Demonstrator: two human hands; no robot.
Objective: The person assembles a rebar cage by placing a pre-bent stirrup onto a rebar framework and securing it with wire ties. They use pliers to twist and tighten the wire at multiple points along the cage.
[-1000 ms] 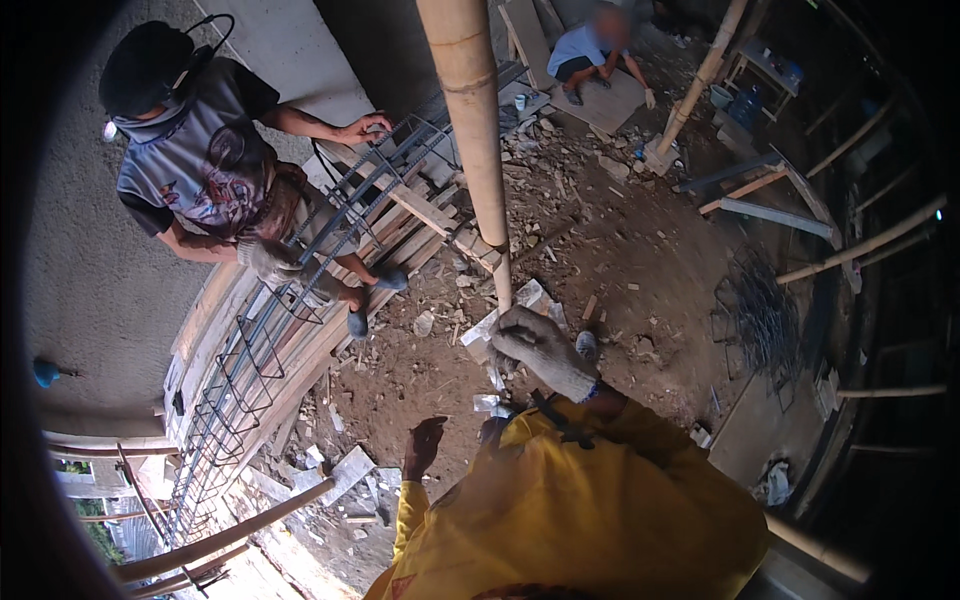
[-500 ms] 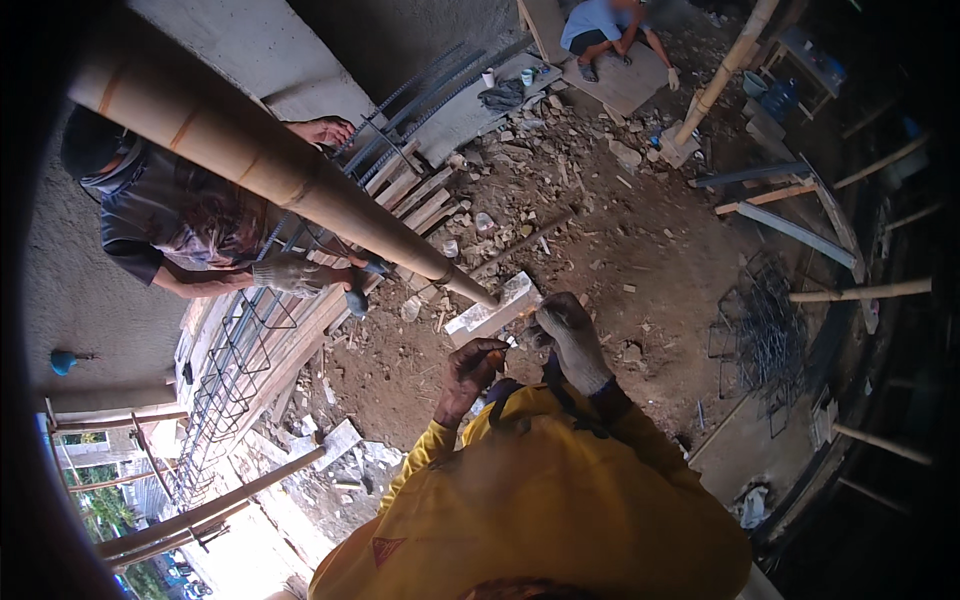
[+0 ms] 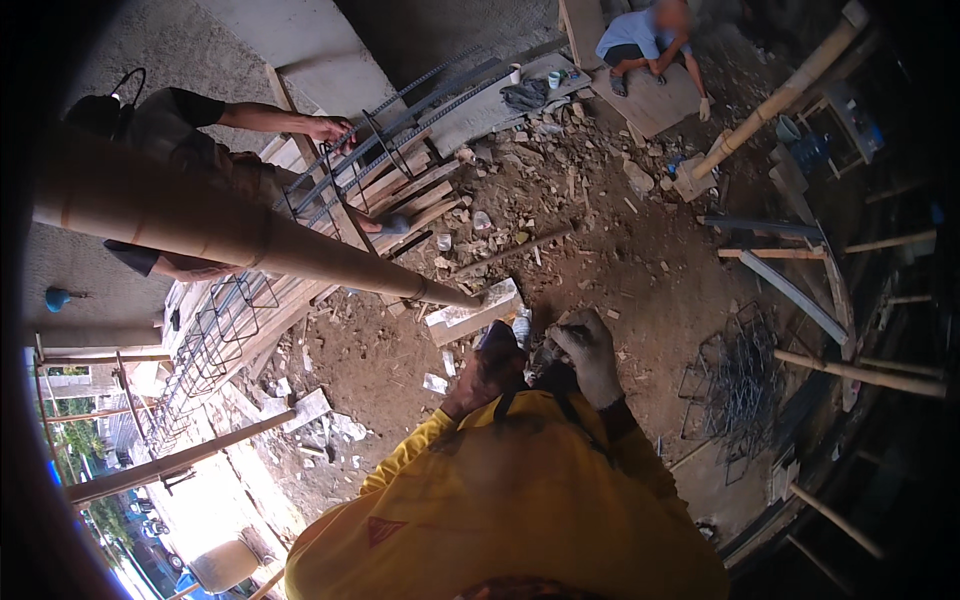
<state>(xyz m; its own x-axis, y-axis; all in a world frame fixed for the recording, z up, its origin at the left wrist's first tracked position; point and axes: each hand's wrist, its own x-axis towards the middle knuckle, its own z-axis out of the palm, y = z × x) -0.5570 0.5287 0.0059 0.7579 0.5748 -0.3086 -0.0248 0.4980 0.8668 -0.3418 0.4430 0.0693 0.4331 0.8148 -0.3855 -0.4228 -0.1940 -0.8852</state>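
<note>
My left hand [image 3: 488,368] is bare, dark and blurred in front of my chest, so its finger positions do not read clearly. Close beside it, my right hand [image 3: 587,348] wears a pale work glove, its fingers curled together. Between the hands is a small greyish thing [image 3: 545,358], too unclear to name, which the right fingers seem to grip. Just beyond them, a pale block [image 3: 474,313] lies on the dirt, with the lower end of a thick bamboo pole [image 3: 370,270] at it.
At left, a co-worker [image 3: 190,140] reaches over steel reinforcing bars [image 3: 380,125] and stacked planks [image 3: 420,200]. Another person [image 3: 645,45] squats on a board at the back. Rubble [image 3: 560,180] covers the ground. A bent-wire pile [image 3: 735,375] and bamboo poles stand right.
My hands have drawn slightly closer, and the left has turned. The pole's upper end has shifted down and left in view. The near co-worker's arm has stretched out over the bars.
</note>
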